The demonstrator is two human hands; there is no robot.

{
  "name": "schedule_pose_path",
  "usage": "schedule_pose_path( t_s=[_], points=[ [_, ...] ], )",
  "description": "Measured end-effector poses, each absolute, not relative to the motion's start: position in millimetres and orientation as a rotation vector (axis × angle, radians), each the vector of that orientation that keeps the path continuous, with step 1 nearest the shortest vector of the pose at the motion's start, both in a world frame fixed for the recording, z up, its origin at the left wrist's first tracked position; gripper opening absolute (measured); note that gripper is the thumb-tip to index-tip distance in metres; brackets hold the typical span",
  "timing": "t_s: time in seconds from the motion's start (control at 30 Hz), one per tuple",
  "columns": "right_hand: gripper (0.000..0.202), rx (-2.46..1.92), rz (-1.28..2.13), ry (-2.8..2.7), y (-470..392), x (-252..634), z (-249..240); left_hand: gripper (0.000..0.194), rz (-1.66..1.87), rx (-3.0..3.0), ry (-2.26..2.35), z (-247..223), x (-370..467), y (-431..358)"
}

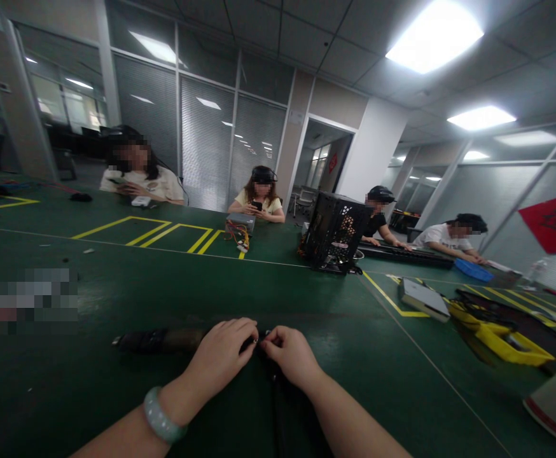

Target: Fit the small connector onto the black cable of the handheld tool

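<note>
While working at right end of dark tool (161,341) on green table (130,286), holding right hand (293,357) in a pinch, left hand (226,346) curled; can't tell around what. Likely doing fine handwork; calls for steadiness.

A long, dark tool (163,341) is laid flat on the green worktop (163,296), its pale metallic tip pointed left and its body browned toward the right. A small dark piece (247,345) (its outline is mostly covered) is held between the left hand (225,346) and right hand (291,357). Below them, a black strip (279,413) is stretched toward the near edge.
</note>
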State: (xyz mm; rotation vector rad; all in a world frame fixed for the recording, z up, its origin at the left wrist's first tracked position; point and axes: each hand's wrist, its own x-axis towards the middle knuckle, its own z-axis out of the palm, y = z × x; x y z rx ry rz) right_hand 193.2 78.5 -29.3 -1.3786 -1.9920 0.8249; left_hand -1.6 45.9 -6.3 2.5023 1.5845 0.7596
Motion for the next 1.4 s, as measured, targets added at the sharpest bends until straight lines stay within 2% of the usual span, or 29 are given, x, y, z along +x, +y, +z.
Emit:
schedule_pose_path(
  t_s=[0.2,0.53,0.9,1.4],
  points=[
    [0.013,-1.391,0.812,-2.007,77.6,192.4,-26.6,0.019,0.773,2.546,1.570,-5.9,-1.5,44.7],
    [0.013,-1.382,0.824,-2.005,77.8,193.3,-27.9,0.012,0.790,2.481,1.594,-5.3,-0.9,44.3],
    [0.015,-1.372,0.817,-2.008,77.5,193.3,-28.0,0.019,0.767,2.529,1.570,-6.5,-2.0,45.0],
    [0.014,-1.355,0.847,-1.991,80.8,194.0,-32.8,0.014,0.804,2.526,1.571,-8.4,-2.7,47.4]
  ],
)
